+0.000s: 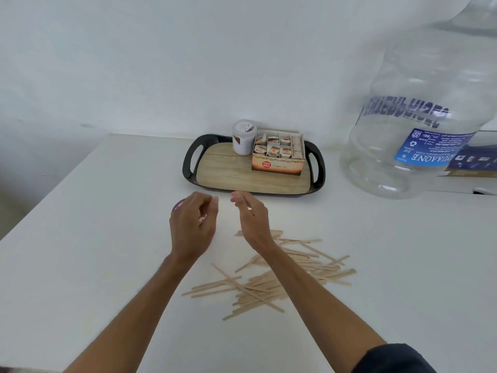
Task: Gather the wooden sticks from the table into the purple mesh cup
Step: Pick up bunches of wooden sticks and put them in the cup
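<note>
Several flat wooden sticks (pixel 295 267) lie scattered in a loose pile on the white table (pixel 94 265), at centre right. The purple mesh cup (pixel 178 204) stands left of the pile, almost wholly hidden under my left hand (pixel 192 227); only a purple sliver shows past the knuckles. My left hand's fingers curl over and around the cup. My right hand (pixel 251 219) hovers just right of it, above the far end of the pile, with fingers relaxed and nothing in them. The two hands are a small gap apart.
A black tray with a wood-look base (pixel 228 173) sits behind the hands, carrying a white jar (pixel 244 137) and an open box of tea bags (pixel 278 154). A large clear water jug (pixel 419 111) lies at the right. The table's left edge runs diagonally nearby.
</note>
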